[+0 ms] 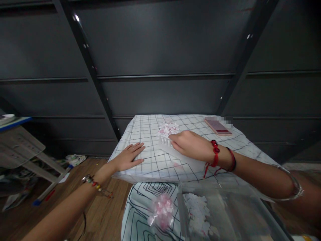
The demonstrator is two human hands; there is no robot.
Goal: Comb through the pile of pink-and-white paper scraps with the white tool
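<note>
My left hand [130, 156] lies flat on the left side of the checked cloth [147, 129], fingers spread and nothing held. With its fingers curled together, my right hand [189, 143] is over a white slotted plastic piece [165, 140] near the middle of the cloth. What its fingers pinch, if anything, is hidden. Just behind the slotted piece sits a small heap of white and pink flakes [169, 128]. My right forearm and hand cover part of the white plastic.
A phone [218, 127] lies at the back right of the table. In front, a clear plastic box [223, 201] contains white flakes [197, 211]; beside it is a pink clear-wrapped bundle [162, 211] on a patterned cloth [135, 207]. Dark panels [163, 93] stand behind.
</note>
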